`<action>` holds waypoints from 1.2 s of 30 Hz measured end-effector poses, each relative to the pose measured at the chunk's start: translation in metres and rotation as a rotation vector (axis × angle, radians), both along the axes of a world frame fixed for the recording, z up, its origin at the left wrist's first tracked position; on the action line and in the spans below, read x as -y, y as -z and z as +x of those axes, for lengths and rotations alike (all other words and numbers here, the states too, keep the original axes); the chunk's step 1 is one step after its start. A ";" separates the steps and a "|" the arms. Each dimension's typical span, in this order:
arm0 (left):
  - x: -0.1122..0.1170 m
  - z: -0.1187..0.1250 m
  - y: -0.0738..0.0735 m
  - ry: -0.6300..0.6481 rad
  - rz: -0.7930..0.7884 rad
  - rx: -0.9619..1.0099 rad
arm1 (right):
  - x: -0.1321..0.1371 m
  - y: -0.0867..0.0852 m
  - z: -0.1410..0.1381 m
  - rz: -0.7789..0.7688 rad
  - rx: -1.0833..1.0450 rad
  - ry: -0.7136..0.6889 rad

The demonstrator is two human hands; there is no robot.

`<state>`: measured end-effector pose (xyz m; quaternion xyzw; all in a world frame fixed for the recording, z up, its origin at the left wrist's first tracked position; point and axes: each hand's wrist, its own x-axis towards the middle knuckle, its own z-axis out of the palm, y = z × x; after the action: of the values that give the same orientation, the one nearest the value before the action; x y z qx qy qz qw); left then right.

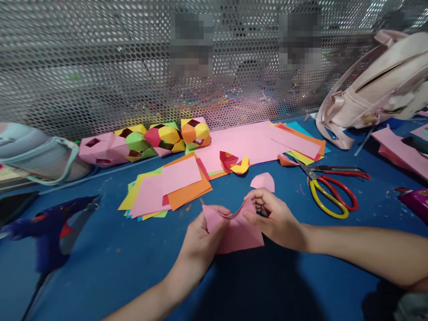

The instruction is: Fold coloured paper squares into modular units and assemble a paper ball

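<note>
Looks barely started on the pink sheet [239, 234], dead centre over the bench [117, 258]: top edge only curled, no crisp crease. Folded balls [160, 139] already lined up at 11 o'clock, loose squares [170, 187] at 10. Pinching with left hand [200, 234] and right hand [276, 218], grip closed on that edge, forearms from 7 and 4.

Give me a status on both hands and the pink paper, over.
Left hand and right hand both pinching pink paper, top edge buckled. Scissors off to the right, apart. Nothing blocking.
</note>
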<state>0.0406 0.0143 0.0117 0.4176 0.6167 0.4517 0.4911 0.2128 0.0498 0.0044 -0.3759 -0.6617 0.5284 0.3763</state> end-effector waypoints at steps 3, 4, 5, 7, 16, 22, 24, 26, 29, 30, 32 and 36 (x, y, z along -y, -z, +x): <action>0.000 0.001 -0.005 0.029 0.035 -0.034 | 0.000 0.000 -0.001 -0.003 0.002 0.020; 0.000 0.000 -0.005 0.045 0.043 -0.050 | 0.000 -0.001 0.000 0.006 0.005 0.023; 0.000 0.000 -0.005 0.064 0.054 -0.063 | 0.000 -0.002 0.000 0.020 0.009 0.027; 0.002 -0.002 -0.003 0.119 0.099 -0.076 | 0.000 -0.005 0.001 0.054 0.025 0.031; 0.008 -0.004 -0.006 0.311 0.196 -0.071 | 0.002 -0.016 0.004 0.279 0.150 -0.024; 0.005 -0.002 -0.005 0.291 0.040 0.020 | 0.000 -0.018 0.000 0.075 0.088 -0.047; 0.005 -0.002 -0.001 0.261 -0.024 0.141 | -0.002 -0.018 -0.001 -0.078 0.053 -0.009; 0.005 -0.002 0.000 0.237 -0.097 0.278 | -0.005 -0.017 -0.002 -0.168 0.013 0.009; 0.004 -0.001 0.000 0.170 -0.163 0.433 | -0.009 -0.016 -0.002 -0.212 -0.014 0.016; 0.004 -0.001 -0.001 0.142 -0.169 0.469 | -0.009 -0.016 -0.002 -0.216 -0.013 0.019; 0.004 0.000 -0.003 0.092 -0.170 0.523 | -0.010 -0.016 -0.002 -0.218 -0.006 0.024; 0.003 0.000 -0.003 0.044 -0.158 0.581 | -0.009 -0.016 -0.002 -0.232 -0.019 0.019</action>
<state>0.0410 0.0113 0.0145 0.2446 0.4744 0.4920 0.6878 0.2106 0.0593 0.0204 -0.4182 -0.5888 0.6016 0.3414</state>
